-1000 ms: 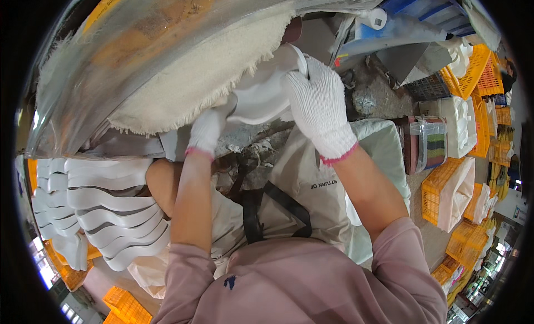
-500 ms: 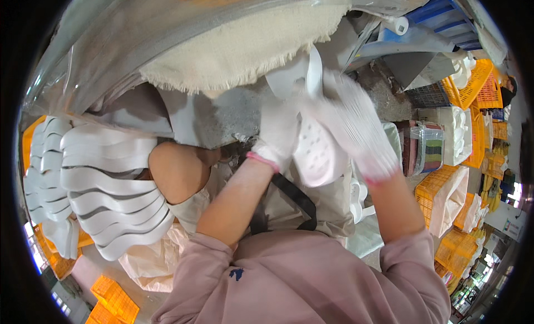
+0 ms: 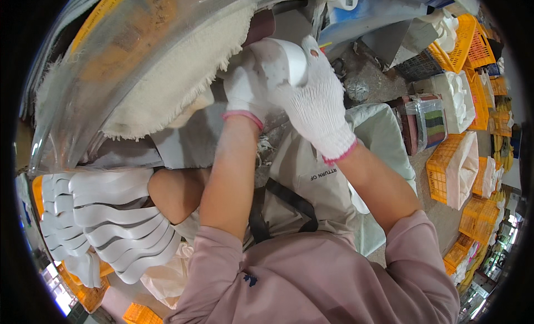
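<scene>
Hands: your left glove and right glove both grip the white sole against the buffing wheel.

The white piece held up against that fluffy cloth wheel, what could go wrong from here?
1. Both gloved hands, left hand and right hand, press the white piece close to the cloth wheel; its frayed edge might catch a glove.
2. If the grip loosens, the piece could slip out and fall.
3. The stack of white pieces sits close to the left elbow and could be knocked.
</scene>
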Motion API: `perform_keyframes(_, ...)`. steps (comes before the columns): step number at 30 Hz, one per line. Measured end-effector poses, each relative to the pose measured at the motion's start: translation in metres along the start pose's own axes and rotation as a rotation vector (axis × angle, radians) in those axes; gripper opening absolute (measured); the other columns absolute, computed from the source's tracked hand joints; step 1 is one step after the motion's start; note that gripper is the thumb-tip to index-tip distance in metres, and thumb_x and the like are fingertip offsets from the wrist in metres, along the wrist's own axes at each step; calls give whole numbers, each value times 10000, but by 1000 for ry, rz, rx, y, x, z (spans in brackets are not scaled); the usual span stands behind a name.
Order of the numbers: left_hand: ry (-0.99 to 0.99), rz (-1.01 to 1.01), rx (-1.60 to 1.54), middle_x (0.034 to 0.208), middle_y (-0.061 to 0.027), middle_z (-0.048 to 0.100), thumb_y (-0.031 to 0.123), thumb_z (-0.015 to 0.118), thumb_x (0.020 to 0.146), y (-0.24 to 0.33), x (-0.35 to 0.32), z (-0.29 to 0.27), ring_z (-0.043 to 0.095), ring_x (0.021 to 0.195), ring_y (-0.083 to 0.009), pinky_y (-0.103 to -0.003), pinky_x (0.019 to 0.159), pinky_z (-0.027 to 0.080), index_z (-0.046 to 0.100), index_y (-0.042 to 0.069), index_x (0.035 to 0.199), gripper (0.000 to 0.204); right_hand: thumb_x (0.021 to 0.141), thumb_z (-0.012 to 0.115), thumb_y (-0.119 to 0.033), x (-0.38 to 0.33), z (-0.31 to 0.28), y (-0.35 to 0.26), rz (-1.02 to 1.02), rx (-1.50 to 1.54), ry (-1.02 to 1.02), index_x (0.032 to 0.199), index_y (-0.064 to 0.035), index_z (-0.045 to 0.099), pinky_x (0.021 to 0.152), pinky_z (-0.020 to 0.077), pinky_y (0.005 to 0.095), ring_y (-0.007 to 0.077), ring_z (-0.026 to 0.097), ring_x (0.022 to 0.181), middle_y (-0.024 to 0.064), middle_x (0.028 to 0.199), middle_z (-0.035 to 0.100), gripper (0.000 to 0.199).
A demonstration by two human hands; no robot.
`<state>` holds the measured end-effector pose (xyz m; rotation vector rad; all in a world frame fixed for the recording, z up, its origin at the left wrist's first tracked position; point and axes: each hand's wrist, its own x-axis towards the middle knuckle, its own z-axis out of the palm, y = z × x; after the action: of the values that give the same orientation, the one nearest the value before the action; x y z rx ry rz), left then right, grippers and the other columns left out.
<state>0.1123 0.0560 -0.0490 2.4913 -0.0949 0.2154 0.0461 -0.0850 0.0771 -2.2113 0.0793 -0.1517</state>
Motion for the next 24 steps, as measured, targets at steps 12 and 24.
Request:
perform_keyframes(12, -235, -443, -531, 1188, -130, 735, 214, 597, 1108, -45, -105, -64, 664, 1019, -163, -306, 894, 541, 631, -39, 1355, 355, 861, 702, -325, 63, 55, 28, -104, -102, -62, 1040, 33, 739, 918, 584, 504, 480, 720, 1030, 296, 1051, 747, 402)
perform_keyframes(24, -372, -512, -1558, 1310, -109, 707, 263, 658, 1050, -10, -55, -28, 660, 1225, -210, -370, 1020, 548, 618, 34, 1407, 426, 794, 711, -124, -49, -43, 2, -880, -1102, -399, 1392, -190, 675, 1163, 407, 611, 355, 531, 1416, 88, 1396, 651, 602)
